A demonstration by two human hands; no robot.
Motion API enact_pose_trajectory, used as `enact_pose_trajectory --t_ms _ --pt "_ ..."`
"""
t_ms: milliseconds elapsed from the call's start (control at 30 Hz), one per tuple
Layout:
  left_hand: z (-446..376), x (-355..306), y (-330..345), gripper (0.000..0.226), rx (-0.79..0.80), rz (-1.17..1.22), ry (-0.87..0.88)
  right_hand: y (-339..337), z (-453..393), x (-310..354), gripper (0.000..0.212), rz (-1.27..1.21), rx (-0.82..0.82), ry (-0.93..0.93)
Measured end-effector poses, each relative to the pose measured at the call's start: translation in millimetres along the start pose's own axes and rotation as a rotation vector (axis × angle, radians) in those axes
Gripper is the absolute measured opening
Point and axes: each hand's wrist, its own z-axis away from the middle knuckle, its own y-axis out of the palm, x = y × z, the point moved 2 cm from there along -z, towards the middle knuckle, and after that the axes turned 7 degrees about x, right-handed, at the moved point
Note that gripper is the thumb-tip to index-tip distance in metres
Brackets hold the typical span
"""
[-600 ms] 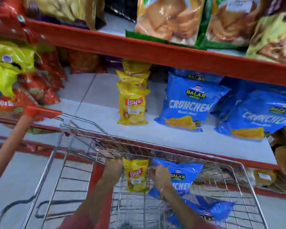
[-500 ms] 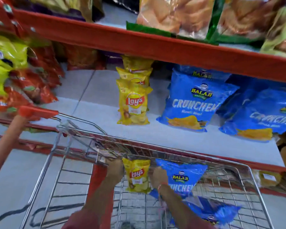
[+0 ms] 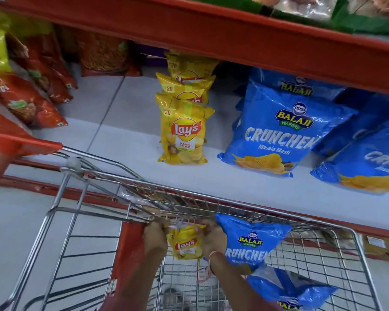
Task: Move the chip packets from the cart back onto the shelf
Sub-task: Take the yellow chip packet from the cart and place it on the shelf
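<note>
Inside the wire cart [image 3: 252, 199], my left hand [image 3: 155, 237] and my right hand [image 3: 211, 237] both grip the top corners of a small yellow Lay's packet [image 3: 185, 244], holding it upright just below the cart's far rim. A blue Balaji Crunchex packet [image 3: 250, 243] leans beside my right hand, and another blue packet [image 3: 288, 292] lies lower in the cart. On the white shelf [image 3: 126, 144] beyond the cart, a row of yellow Lay's packets [image 3: 184, 131] stands in the middle, with large blue Crunchex packets [image 3: 279, 131] to its right.
A red shelf edge [image 3: 211, 37] overhangs the white shelf from above. Red and orange snack bags [image 3: 32, 90] fill the shelf's left side. The cart's red handle end [image 3: 29, 143] juts out at left. Bare white shelf lies left of the Lay's row.
The view has moved closer to the shelf and tilted down. Both hands keep hold of the yellow Lay's packet, which sits slightly higher against the cart's far rim.
</note>
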Motion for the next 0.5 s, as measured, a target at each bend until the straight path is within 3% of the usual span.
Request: enact_pose_trajectory --t_ms 67,167,500 --pt "15 3 -6 0.022 -0.005 -0.07 0.066 -6 11 -2 0.01 0.023 -0.057 -0.057" --pt "39 8 -17 0.027 -0.043 -0.16 0.163 -18 30 -6 0.012 0.047 -0.041 -0.158" --pt "127 -30 -79 0.008 -0.203 -0.157 0.661 -87 110 8 0.009 -0.031 -0.154 -0.608"
